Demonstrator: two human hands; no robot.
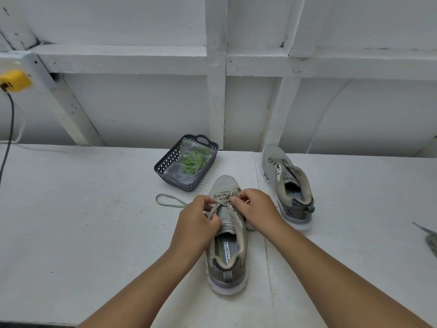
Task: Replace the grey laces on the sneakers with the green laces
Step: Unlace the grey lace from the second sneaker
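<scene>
A grey sneaker (227,252) stands in front of me, toe pointing away, with its grey lace (221,197) still threaded over the tongue. My left hand (197,218) pinches the lace on the shoe's left side. My right hand (254,209) pinches it on the right side. A loose loop of the grey lace (169,201) trails out on the table to the left. The second grey sneaker (287,183) stands to the right with no lace in it. The green laces (195,160) lie in a clear zip bag inside a dark basket (166,165).
A white table (82,221) carries everything, backed by a white framed wall. A yellow plug with a dark cable (14,80) is at the far left. Something grey (430,237) shows at the right edge.
</scene>
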